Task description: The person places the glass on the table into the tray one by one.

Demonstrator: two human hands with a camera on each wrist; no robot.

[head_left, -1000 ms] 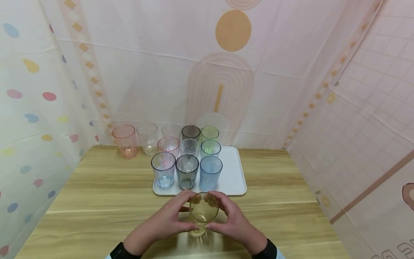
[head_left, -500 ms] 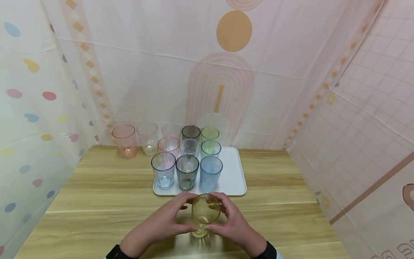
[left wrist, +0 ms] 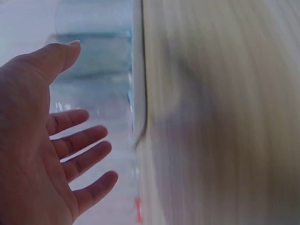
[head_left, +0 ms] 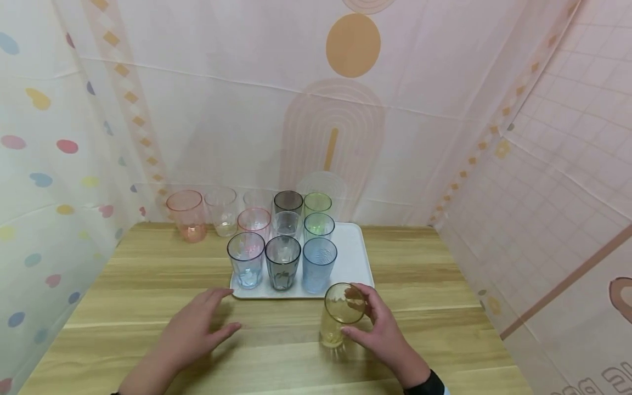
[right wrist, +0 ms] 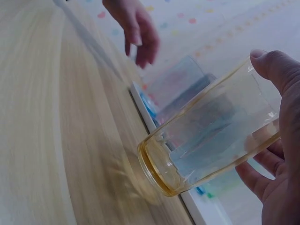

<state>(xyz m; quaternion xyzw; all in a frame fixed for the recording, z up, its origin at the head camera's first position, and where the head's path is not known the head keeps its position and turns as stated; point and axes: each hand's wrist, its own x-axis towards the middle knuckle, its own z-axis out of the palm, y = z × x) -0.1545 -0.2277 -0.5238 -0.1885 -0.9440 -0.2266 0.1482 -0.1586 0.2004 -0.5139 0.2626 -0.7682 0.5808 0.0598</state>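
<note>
My right hand [head_left: 387, 334] holds an amber drinking glass [head_left: 329, 325] by its side, thumb in front and fingers behind. The glass is upright, just in front of the white tray [head_left: 353, 263]; in the right wrist view its thick base appears raised off the table. My left hand [head_left: 187, 332] is apart from it, near the tray's front left corner, fingers spread and holding nothing. Along the tray's front stand a pale blue glass [head_left: 247, 263], a grey glass [head_left: 283, 269] and a blue glass [head_left: 318, 269]. Behind them are several more glasses, partly hidden, including a green-tinted glass [head_left: 317, 203].
A pink glass [head_left: 188, 219] and a clear glass [head_left: 222, 214] stand on the wooden table [head_left: 410, 285], left of the tray. The tray's right strip is bare. Patterned cloth [head_left: 222, 126] hangs behind and at both sides.
Both hands were around the amber glass. The left hand has let go and moved left, while the right hand has carried the glass to the right and slightly toward the tray.
</note>
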